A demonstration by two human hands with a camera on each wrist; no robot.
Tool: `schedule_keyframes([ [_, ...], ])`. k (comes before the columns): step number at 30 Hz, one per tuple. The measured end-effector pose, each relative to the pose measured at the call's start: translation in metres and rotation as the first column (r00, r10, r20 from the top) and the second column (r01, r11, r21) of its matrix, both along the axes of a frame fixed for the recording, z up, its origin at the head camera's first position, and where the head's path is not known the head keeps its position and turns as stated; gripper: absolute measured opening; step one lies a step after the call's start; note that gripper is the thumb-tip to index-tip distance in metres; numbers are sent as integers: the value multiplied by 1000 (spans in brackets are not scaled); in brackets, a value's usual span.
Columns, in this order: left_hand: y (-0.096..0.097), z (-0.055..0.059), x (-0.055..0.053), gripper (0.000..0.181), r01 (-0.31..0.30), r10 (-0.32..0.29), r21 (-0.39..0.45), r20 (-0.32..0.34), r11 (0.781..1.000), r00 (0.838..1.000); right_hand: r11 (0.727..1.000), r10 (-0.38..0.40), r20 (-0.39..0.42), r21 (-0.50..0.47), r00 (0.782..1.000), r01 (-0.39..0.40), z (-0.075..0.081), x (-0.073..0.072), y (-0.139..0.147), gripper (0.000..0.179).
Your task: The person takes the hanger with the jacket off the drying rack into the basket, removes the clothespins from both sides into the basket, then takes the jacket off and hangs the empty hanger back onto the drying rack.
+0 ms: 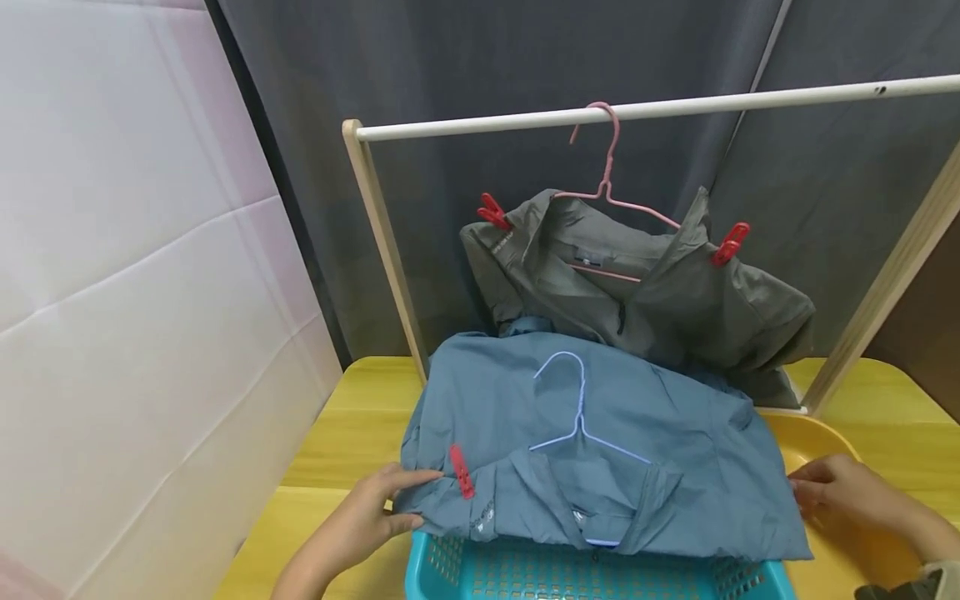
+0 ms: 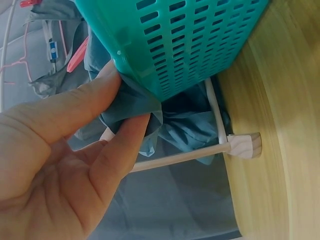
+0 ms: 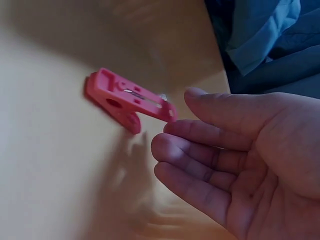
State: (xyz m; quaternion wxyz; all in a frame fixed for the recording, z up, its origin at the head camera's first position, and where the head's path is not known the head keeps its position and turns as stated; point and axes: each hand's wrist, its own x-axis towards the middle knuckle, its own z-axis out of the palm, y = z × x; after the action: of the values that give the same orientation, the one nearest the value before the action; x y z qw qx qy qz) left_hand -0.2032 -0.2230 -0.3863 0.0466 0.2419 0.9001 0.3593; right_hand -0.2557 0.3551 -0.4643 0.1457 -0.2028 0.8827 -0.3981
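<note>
A blue jacket (image 1: 517, 392) lies spread over a teal basket (image 1: 450, 575), with a light-blue wire hanger (image 1: 581, 400) sticking out at its collar. One red clothespin (image 1: 461, 471) is clipped on the jacket's left shoulder. Beside that clip my left hand (image 1: 360, 521) pinches the jacket's edge between thumb and fingers; the folded fabric (image 2: 132, 105) shows in the left wrist view. My right hand (image 1: 862, 500) reaches into a yellow basin (image 1: 825, 575), fingers loosely bent. Right at its fingertips, another red clothespin (image 3: 132, 97) lies in the basin.
Behind stands a rack with a white rail (image 1: 487, 123) and wooden legs (image 1: 386, 250). From it a grey jacket (image 1: 570, 292) hangs on a pink hanger (image 1: 609, 158), a red clothespin at each shoulder. A white wall panel (image 1: 150, 292) rises left of the yellow table (image 1: 360, 425).
</note>
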Motion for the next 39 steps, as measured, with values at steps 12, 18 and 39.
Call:
schedule_keyframes([
  [12,1,1,-2,44,1,-1,-20,-26,1000,1000,952,-146,-169,245,975,185,27,8,-3,31],
  [18,2,2,-1,44,-4,3,-26,-31,1000,999,948,-167,-188,240,968,210,40,12,-3,35],
  [39,3,5,0,44,-15,14,-28,-20,999,1000,929,-150,-324,277,934,245,90,18,-35,40],
])
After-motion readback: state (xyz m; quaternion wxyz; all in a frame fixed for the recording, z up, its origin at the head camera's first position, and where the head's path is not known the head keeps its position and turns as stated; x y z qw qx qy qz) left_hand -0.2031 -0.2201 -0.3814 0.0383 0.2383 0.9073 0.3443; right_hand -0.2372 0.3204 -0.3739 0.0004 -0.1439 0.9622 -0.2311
